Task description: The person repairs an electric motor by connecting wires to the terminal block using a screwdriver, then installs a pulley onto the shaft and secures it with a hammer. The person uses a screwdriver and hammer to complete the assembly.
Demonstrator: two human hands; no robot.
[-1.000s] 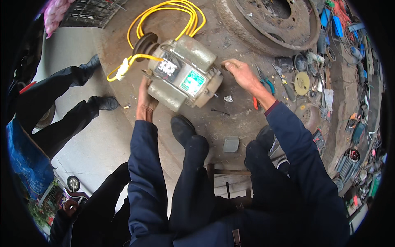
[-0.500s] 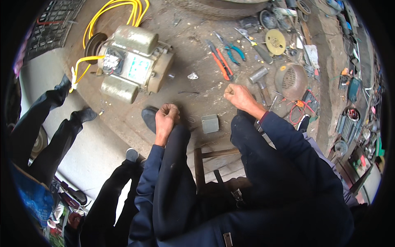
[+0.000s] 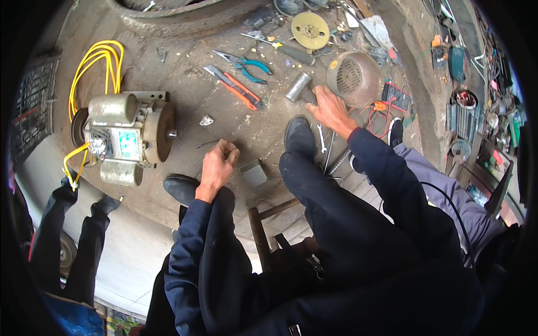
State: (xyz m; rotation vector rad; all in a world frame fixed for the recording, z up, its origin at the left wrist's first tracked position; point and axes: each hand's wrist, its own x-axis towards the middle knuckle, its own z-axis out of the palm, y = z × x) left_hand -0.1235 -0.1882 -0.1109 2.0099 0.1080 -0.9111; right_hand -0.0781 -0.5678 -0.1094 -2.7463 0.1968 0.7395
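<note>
My right hand (image 3: 332,110) is closed over the handle of a hammer (image 3: 298,87), whose cylindrical metal head sticks out beyond my fingers. Over my left knee, my left hand (image 3: 218,165) has its thumb and fingertips pinched together; whatever may be in them is hidden. A thin dark strip (image 3: 207,144) lies on the floor by its fingertips, and a small grey square box or cover (image 3: 253,173) lies just right of it. To the left stands an electric motor (image 3: 128,137) with two capsule-shaped housings and yellow cable (image 3: 109,59).
An orange utility knife (image 3: 235,89), teal-handled pliers (image 3: 244,66) and a screwdriver (image 3: 288,53) lie ahead. Beyond my right hand are a vented motor cover (image 3: 356,78), a yellow disc (image 3: 310,31) and a red-leaded meter (image 3: 396,96). A wrench (image 3: 321,138) lies near my right shoe. Other people's legs (image 3: 89,246) show at left.
My right hand has reached forward from above my knee onto the hammer. My left hand stays pinched near my left knee. The view has shifted, and my right shoe now shows.
</note>
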